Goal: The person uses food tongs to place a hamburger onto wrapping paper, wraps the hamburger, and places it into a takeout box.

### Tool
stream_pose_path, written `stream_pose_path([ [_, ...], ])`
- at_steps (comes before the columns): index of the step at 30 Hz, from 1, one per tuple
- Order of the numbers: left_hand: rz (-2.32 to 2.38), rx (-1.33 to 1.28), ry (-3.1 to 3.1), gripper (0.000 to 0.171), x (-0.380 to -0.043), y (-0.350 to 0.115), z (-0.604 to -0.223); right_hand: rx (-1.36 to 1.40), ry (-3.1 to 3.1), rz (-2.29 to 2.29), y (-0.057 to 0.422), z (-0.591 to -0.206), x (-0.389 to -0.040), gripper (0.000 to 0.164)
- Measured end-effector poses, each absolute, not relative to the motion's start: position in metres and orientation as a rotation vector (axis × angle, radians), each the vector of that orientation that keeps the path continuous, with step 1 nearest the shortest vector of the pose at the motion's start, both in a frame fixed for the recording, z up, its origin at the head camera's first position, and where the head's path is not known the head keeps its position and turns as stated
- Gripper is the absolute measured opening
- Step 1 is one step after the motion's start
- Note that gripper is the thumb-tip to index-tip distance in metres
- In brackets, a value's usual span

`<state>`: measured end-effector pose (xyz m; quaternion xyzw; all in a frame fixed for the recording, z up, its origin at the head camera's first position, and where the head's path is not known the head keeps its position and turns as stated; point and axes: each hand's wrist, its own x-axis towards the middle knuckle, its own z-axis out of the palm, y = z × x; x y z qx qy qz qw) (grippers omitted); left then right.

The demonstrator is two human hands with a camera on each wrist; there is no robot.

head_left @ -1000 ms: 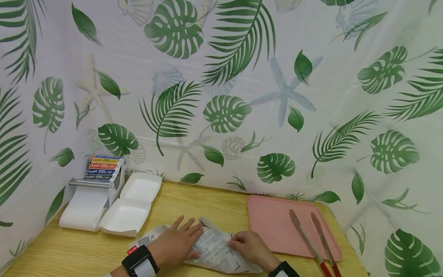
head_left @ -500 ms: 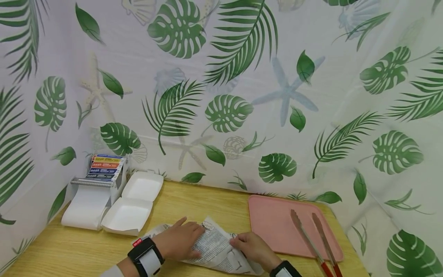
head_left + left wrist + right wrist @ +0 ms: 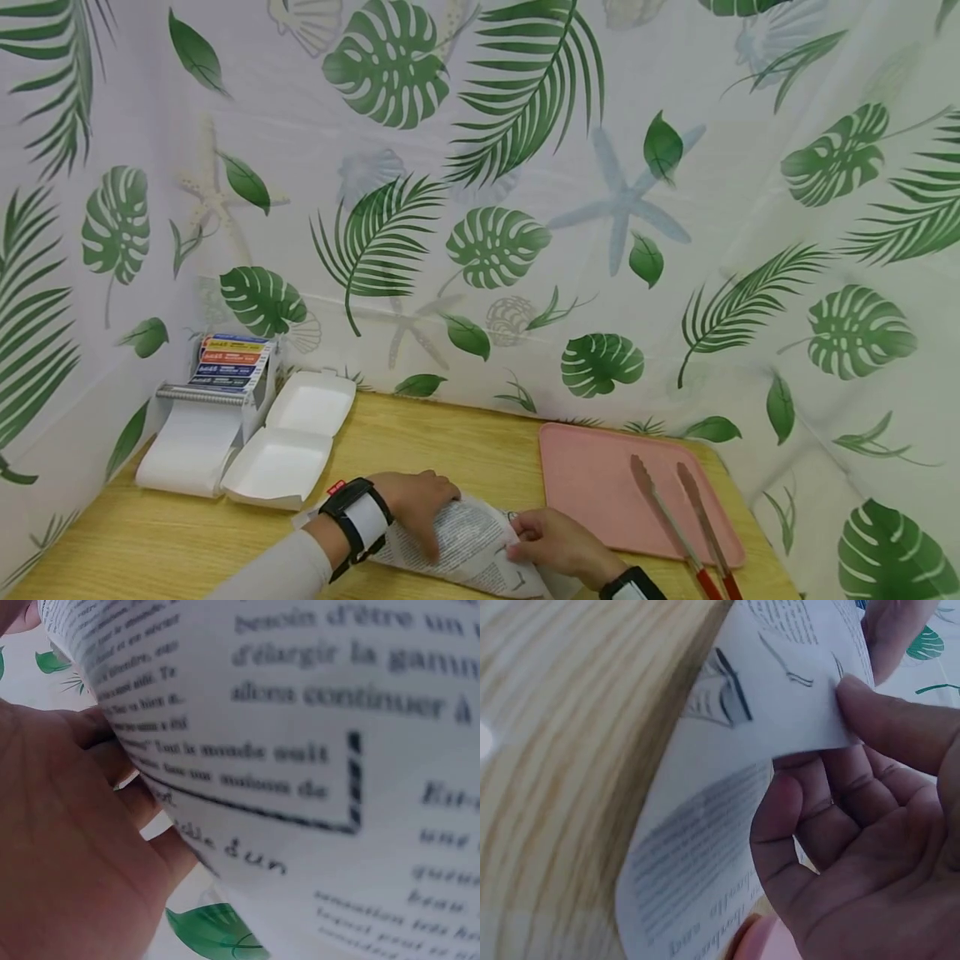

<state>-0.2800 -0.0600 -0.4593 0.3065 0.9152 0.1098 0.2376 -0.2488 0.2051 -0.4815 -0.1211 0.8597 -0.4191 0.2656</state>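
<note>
A sheet of newsprint-patterned wrapping paper (image 3: 468, 537) lies folded into a bulging bundle at the front of the table. My left hand (image 3: 420, 504) holds the bundle from above, thumb on the near side and fingers over the far side. In the left wrist view, those fingers (image 3: 124, 769) curve behind the printed paper (image 3: 300, 765). My right hand (image 3: 558, 546) pinches the right end of the paper. Its thumb (image 3: 889, 720) lies on top of a paper flap (image 3: 780, 712) in the right wrist view, with the other fingers bent underneath. What the paper wraps is hidden.
A pink tray (image 3: 588, 492) stands at the right, with metal tongs (image 3: 667, 521) with red handles lying across it. At the left back are an open white clamshell box (image 3: 281, 462) and a dispenser (image 3: 217, 379) with a white roll (image 3: 187, 450). A leaf-print curtain surrounds the wooden table.
My left hand has gone from lying flat with spread fingers to curling over the bundle, shifting slightly right. The right hand still pinches the paper's right end, a little further right.
</note>
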Motion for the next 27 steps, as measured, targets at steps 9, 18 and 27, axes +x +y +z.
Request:
stream_pose_path([
  [9,0.303,1.038,2.482,0.096,-0.347,-0.068,-0.557,-0.416,2.332,-1.130,0.209,-0.479,-0.249,0.016],
  [18,0.314,0.957,2.449,0.097,-0.320,-0.063,-0.522,-0.497,2.421,-1.020,0.207,-0.481,-0.246,0.009],
  [27,0.251,0.888,2.456,0.093,-0.301,-0.062,-0.489,-0.539,2.489,-1.021,0.207,-0.479,-0.245,0.008],
])
